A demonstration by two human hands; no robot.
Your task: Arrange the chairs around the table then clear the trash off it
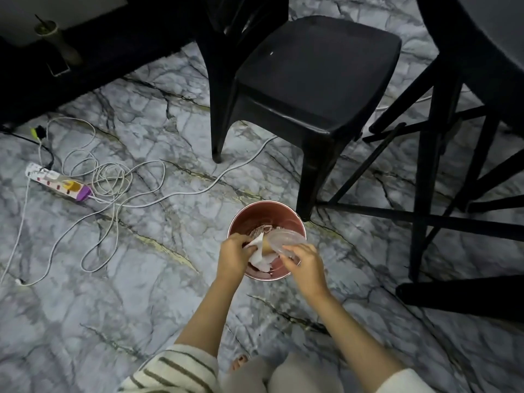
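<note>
While both hands (235, 252) grip trash, bin (243, 214) touches chair (317, 78) leg.

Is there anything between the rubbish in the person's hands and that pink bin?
Nothing visible. The left hand holds white tissue and the right hand a clear plastic cup, both directly over the open mouth of the bin, which has no lid.

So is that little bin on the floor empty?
No. The bin already holds scraps at its bottom, and both hands hold more trash over it.
</note>
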